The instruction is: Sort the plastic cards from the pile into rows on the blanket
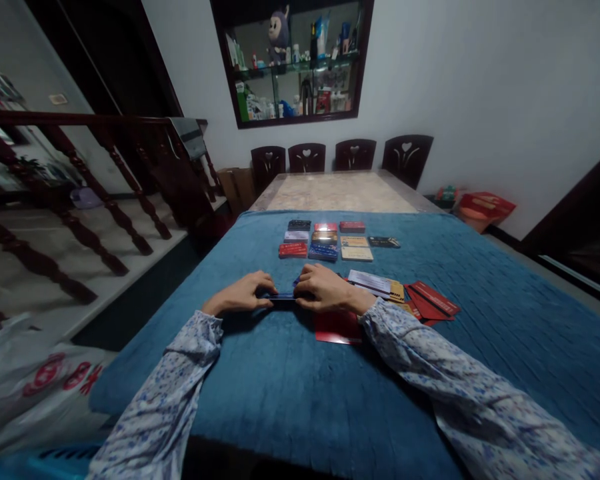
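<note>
Between my two hands, low over the blue cloth, are thin blue cards (pixel 283 297) seen edge-on; how many there are I cannot tell. My left hand (pixel 245 291) pinches their left end. At the right end, the fingers of my right hand (pixel 323 288) close on them. Under and beside my right wrist lies a loose spread of cards: a red card (pixel 337 328), a white card (pixel 370 283) and more red cards (pixel 433 301). Beyond my hands, sorted card stacks stand in rows, among them a blue stack (pixel 323 251) and a red stack (pixel 293 250).
A blue cloth (pixel 260 380) covers the near part of the table, with a bare marble top (pixel 330 190) beyond. Black cards (pixel 385 242) lie right of the stacks. Chairs (pixel 355 155) line the far wall. A wooden railing (pixel 105 147) and a plastic bag (pixel 45 387) are at the left.
</note>
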